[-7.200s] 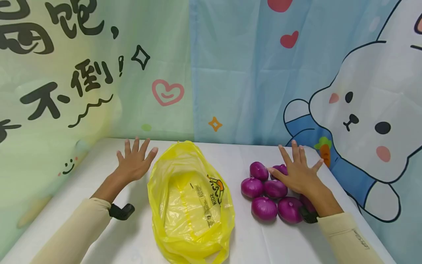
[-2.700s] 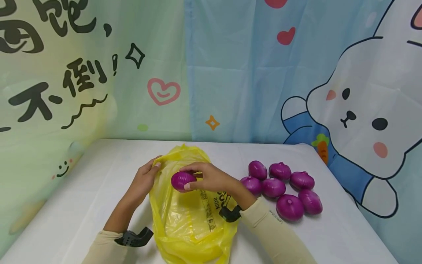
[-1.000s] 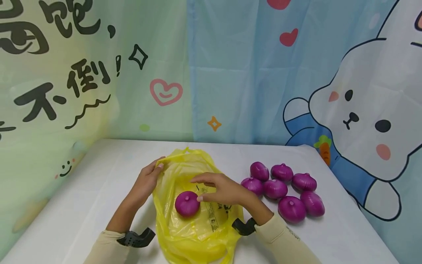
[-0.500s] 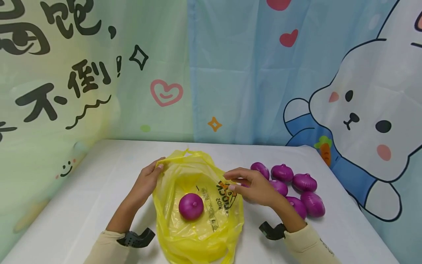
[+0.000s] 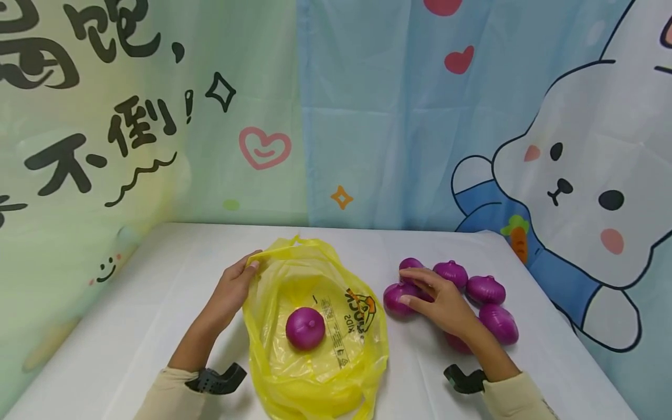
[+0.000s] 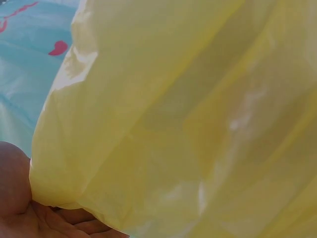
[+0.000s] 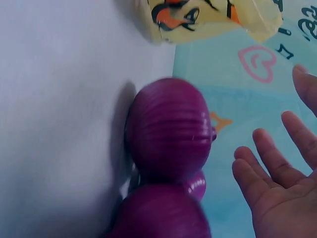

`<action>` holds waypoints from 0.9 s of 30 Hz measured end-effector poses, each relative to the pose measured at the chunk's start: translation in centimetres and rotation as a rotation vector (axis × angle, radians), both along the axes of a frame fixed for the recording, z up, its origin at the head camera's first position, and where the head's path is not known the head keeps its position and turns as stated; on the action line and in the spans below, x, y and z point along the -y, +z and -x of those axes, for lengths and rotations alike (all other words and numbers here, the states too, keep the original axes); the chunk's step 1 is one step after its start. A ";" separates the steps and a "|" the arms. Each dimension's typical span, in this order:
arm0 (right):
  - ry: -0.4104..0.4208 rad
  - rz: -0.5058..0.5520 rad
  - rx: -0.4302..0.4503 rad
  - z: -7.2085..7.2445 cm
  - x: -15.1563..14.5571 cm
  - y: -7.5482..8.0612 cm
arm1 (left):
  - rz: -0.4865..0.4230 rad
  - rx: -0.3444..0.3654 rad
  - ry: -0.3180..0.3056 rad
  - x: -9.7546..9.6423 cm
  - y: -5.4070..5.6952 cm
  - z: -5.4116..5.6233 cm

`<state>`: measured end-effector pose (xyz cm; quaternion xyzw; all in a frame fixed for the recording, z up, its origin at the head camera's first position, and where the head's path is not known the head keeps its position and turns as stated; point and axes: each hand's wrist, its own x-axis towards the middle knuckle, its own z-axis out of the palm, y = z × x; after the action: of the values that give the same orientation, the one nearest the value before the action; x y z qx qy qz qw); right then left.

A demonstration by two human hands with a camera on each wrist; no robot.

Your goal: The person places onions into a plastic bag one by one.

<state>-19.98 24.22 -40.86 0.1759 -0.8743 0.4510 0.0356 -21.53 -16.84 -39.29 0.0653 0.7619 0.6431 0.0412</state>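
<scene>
A yellow plastic bag lies mouth open on the table. My left hand pinches its left rim between thumb and fingers; in the left wrist view the bag hides most of that hand. Inside the bag sits one purple onion. To the right, my right hand is over the onion group, fingertips near the leftmost onion. The right wrist view shows the spread fingers of that hand above and apart from an onion.
Several other onions, one with a pointed top and one at the right, lie close together on the white table. A printed cloth backdrop with a rabbit rises behind the table. Each wrist carries a black camera.
The right hand has let go of the onion in the bag and moved right to the onion group. That onion was carried in from the group. The left hand keeps its grip on the rim.
</scene>
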 end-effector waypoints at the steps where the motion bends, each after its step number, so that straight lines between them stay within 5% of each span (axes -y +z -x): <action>1: 0.002 -0.001 0.000 0.1 -0.3 -0.1 | 0.002 0.002 0.002 0.0 0.0 0.0; 10: -0.004 -0.054 0.054 0.6 -0.7 -1.6 | 0.020 0.005 0.009 -0.1 0.1 0.0; 17: -0.010 -0.227 0.016 0.8 0.3 -2.0 | 0.017 0.007 0.002 -0.1 0.0 0.1; 27: 0.000 -0.262 -0.009 1.0 0.8 -2.1 | 0.019 0.016 0.010 -0.1 -0.2 0.2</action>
<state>-20.97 23.43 -42.97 0.1811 -0.9256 0.3321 0.0165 -21.75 -16.75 -39.45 0.0557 0.7678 0.6367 0.0448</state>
